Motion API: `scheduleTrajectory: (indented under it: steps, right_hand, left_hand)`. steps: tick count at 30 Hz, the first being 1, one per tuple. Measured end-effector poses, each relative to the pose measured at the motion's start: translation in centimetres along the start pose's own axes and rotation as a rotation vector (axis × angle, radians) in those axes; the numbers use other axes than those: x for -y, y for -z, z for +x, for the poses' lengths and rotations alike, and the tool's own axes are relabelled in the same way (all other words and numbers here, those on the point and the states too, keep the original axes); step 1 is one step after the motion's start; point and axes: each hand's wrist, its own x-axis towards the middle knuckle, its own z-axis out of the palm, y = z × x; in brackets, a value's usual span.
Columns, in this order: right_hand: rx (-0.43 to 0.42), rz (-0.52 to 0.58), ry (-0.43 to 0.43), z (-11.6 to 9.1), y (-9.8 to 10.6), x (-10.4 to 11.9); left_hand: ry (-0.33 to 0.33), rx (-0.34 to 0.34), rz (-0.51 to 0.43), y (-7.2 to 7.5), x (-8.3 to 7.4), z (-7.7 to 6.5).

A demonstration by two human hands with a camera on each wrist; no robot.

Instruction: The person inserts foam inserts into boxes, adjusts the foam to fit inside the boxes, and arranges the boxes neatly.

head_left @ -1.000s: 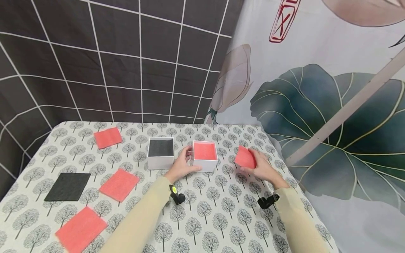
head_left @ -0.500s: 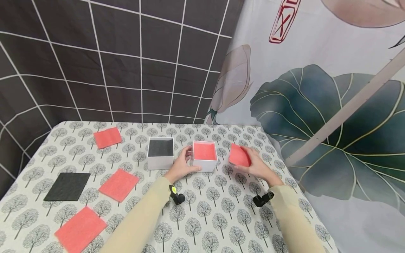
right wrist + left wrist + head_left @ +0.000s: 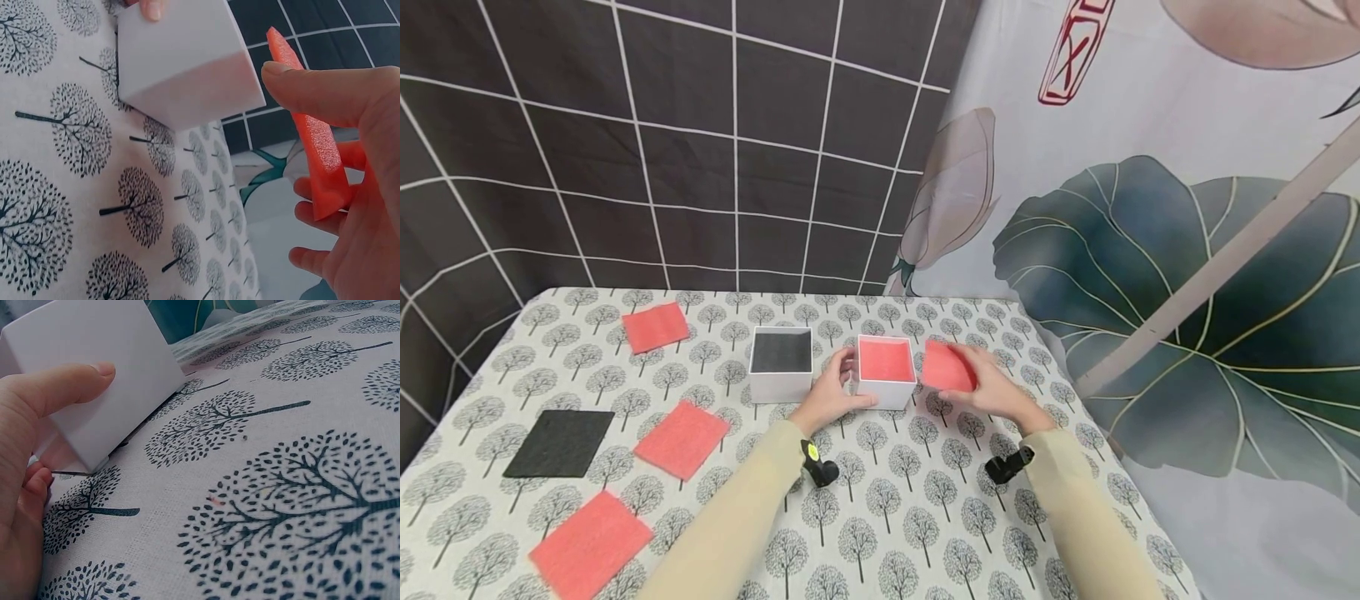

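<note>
My left hand (image 3: 832,392) grips a white open-topped box (image 3: 887,393) at its left side. In the left wrist view the thumb (image 3: 75,387) lies along the box's front wall. Red shows inside that box. My right hand (image 3: 996,387) holds a red felt square (image 3: 946,365) just right of the box, raised off the table. The right wrist view has the felt (image 3: 322,156) seen edge-on, thumb on one side and fingers behind it, apart from the box. Left of the left hand stands a second white box (image 3: 781,386) with black inside.
On the left of the tree-print tablecloth (image 3: 865,517) lie red felt squares, one at the far left (image 3: 655,327), one in the middle (image 3: 682,439) and one near the front (image 3: 592,543). A black felt square (image 3: 560,443) lies among them. A dark gridded curtain (image 3: 685,150) hangs behind.
My right hand has moved left with the red felt square, bringing it close to the red-filled box. The left hand has stayed on that box.
</note>
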Motion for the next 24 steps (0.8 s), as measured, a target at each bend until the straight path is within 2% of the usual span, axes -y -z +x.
scheduleTrajectory:
  steps: [12, 16, 24]
  right_hand:
    - [0.032, -0.016, 0.064, 1.7, -0.7, 1.6]
    - [0.050, 0.006, 0.069, 2.2, -0.9, 2.1]
    - [0.077, 0.022, 0.129, 3.8, -1.4, 2.8]
  left_hand:
    - [0.009, 0.002, -0.010, 0.0, -0.1, -0.1]
    - [0.001, 0.001, -0.020, 0.0, -0.2, -0.1]
    - [0.002, 0.008, -0.013, 0.0, -0.2, 0.0]
